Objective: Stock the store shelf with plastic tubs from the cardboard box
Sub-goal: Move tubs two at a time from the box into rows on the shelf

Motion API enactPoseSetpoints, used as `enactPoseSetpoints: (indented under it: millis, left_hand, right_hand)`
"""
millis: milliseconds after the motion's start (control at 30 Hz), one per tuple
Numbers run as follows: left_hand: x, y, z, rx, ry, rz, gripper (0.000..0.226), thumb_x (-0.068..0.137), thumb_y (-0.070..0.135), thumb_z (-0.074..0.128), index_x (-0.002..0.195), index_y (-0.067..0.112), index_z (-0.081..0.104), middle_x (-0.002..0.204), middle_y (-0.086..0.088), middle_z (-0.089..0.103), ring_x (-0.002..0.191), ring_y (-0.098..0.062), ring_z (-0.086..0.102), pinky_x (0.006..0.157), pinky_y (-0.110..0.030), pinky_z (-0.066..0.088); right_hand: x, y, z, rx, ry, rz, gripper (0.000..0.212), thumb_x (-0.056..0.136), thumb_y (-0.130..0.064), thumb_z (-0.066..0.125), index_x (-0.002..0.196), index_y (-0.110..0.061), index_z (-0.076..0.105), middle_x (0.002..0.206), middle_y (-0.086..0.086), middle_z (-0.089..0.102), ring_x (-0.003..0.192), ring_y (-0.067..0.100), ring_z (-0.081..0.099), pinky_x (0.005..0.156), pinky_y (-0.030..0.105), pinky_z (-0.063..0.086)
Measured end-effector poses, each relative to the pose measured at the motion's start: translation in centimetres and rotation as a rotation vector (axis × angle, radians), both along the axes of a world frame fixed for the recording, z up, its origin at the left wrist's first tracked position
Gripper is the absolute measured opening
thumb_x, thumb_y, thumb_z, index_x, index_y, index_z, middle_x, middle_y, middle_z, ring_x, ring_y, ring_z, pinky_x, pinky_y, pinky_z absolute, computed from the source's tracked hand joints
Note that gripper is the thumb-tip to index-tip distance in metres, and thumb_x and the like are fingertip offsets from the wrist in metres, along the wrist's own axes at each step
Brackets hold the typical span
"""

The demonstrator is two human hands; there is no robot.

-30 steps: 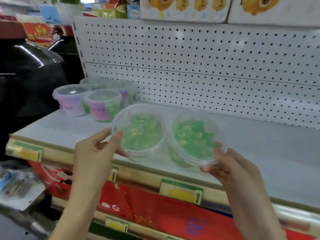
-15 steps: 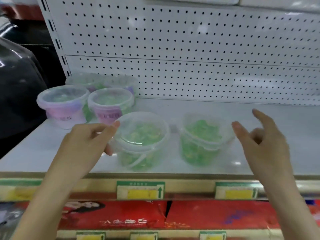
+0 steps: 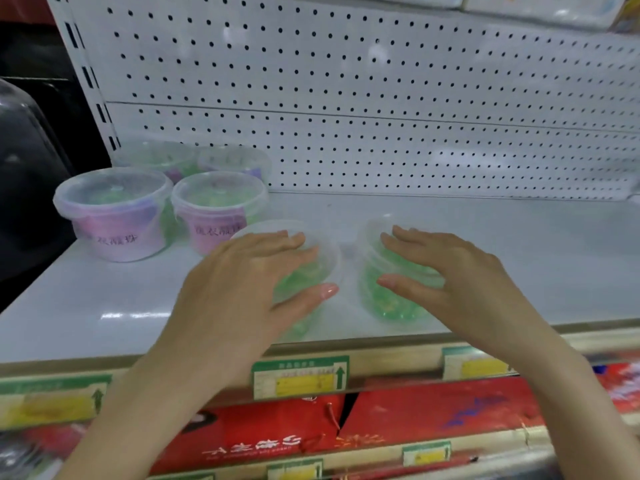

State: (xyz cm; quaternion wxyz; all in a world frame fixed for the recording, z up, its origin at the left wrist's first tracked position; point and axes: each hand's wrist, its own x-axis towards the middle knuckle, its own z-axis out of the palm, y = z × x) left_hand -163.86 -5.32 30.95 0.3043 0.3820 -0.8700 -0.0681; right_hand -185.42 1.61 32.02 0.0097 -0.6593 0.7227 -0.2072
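Fingers (image 3: 287, 239) of the left hand (image 3: 242, 289) lie straight and spread over the lid of the left tub (image 3: 311, 271), with the thumb low on its front. Fingers (image 3: 412, 239) of the right hand (image 3: 464, 282) lie the same way over the right tub (image 3: 381, 303). Neither hand grips anything; it looks like a flat touch, though blur hides the exact contact. 1 second ago each hand held 1 of these green-filled tubs in the air at the shelf edge. Half a second ago both tubs stood on the shelf (image 3: 502, 258), the right hand already clear and the left at its tub's rim. So the carry is over and the set-down is done. My guess is that the flat palms are nudging the pair back or squaring it up. The 2 tubs stand side by side near the front edge, just right of 4 pink tubs (image 3: 114, 216) grouped at the left against the pegboard (image 3: 346, 98), which makes 6 on the shelf. Much bare shelf lies to the right. The box is out of view, so I cannot tell how many tubs remain.
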Motion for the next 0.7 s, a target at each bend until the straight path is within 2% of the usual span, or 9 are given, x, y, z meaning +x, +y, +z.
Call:
enactPoseSetpoints:
  millis: [67,167,233,267,333,467,533,633,700]
  left_hand:
    - [2.0,-0.8,0.0,0.054,0.033,-0.052,0.059,0.068,0.075,0.036,0.113,0.046,0.061,0.124,0.034,0.048,0.118,0.017,0.035,0.097,-0.025,0.034]
    - [5.5,-2.2,0.2,0.122,0.067,-0.119,0.05,0.064,0.079,0.043,0.109,0.061,0.053,0.12,0.051,0.039,0.12,0.023,0.033,0.094,-0.021,0.039]
    - [8.0,-2.9,0.5,0.137,0.064,-0.144,0.053,0.064,0.081,0.046,0.114,0.063,0.047,0.124,0.049,0.039,0.12,0.02,0.037,0.088,-0.021,0.047]
    - [9.1,-3.3,0.5,0.127,0.054,-0.152,0.054,0.065,0.081,0.046,0.115,0.062,0.047,0.125,0.046,0.042,0.121,0.017,0.039,0.094,-0.022,0.045]
    - [11.5,-4.0,0.7,0.134,0.029,-0.155,0.053,0.067,0.079,0.048,0.117,0.06,0.049,0.126,0.038,0.049,0.124,0.011,0.042,0.105,-0.018,0.032]
    - [15.6,-5.4,1.2,0.253,-0.017,-0.213,0.053,0.07,0.074,0.053,0.119,0.056,0.051,0.131,0.031,0.049,0.132,0.004,0.035,0.11,-0.011,0.019]
    - [17.3,-6.0,1.8,0.317,-0.067,-0.246,0.054,0.069,0.073,0.055,0.119,0.056,0.052,0.134,0.031,0.047,0.135,0.005,0.029,0.114,-0.018,0.015]
    - [19.5,-6.1,3.0,0.373,-0.157,-0.239,0.05,0.068,0.068,0.059,0.116,0.054,0.056,0.135,0.029,0.046,0.136,0.005,0.026,0.113,-0.037,0.009]
    - [19.6,-5.4,3.8,0.359,-0.088,-0.193,0.041,0.07,0.059,0.061,0.11,0.049,0.063,0.131,0.026,0.052,0.133,0.004,0.033,0.114,-0.035,0.014]
  right_hand:
    - [0.2,-0.1,0.1,0.017,-0.025,0.054,0.062,0.073,-0.066,0.043,0.132,-0.048,0.043,0.144,-0.028,0.033,0.135,-0.006,0.025,0.105,0.021,0.021]
    - [1.3,-0.4,0.0,-0.004,-0.049,0.137,0.061,0.073,-0.074,0.049,0.129,-0.052,0.044,0.141,-0.032,0.033,0.133,-0.012,0.023,0.103,0.014,0.018]
    - [2.6,-0.8,-0.1,-0.021,-0.068,0.188,0.061,0.068,-0.076,0.048,0.125,-0.056,0.045,0.137,-0.037,0.035,0.128,-0.016,0.022,0.101,0.012,0.017]
    - [3.2,-1.0,-0.1,-0.031,-0.077,0.21,0.062,0.064,-0.077,0.044,0.122,-0.057,0.046,0.135,-0.039,0.036,0.127,-0.017,0.022,0.101,0.013,0.018]
    - [4.9,-1.8,-0.2,-0.046,-0.1,0.248,0.062,0.06,-0.08,0.039,0.118,-0.059,0.048,0.132,-0.04,0.04,0.126,-0.015,0.028,0.103,0.017,0.022]
    - [8.5,-3.8,-0.4,-0.1,-0.123,0.356,0.063,0.058,-0.079,0.044,0.114,-0.052,0.057,0.124,-0.039,0.046,0.121,-0.009,0.039,0.099,0.018,0.027]
    - [9.6,-4.6,-0.2,-0.073,-0.162,0.437,0.061,0.059,-0.077,0.053,0.113,-0.05,0.06,0.122,-0.039,0.047,0.122,-0.011,0.038,0.103,0.018,0.029]
    - [9.2,-4.9,0.8,0.036,-0.225,0.576,0.049,0.066,-0.067,0.065,0.111,-0.051,0.058,0.132,-0.031,0.048,0.13,-0.016,0.028,0.113,0.018,0.018]
    - [8.8,-4.5,1.8,0.08,-0.168,0.552,0.046,0.064,-0.066,0.056,0.109,-0.056,0.055,0.136,-0.031,0.042,0.134,-0.016,0.017,0.115,0.023,0.013]
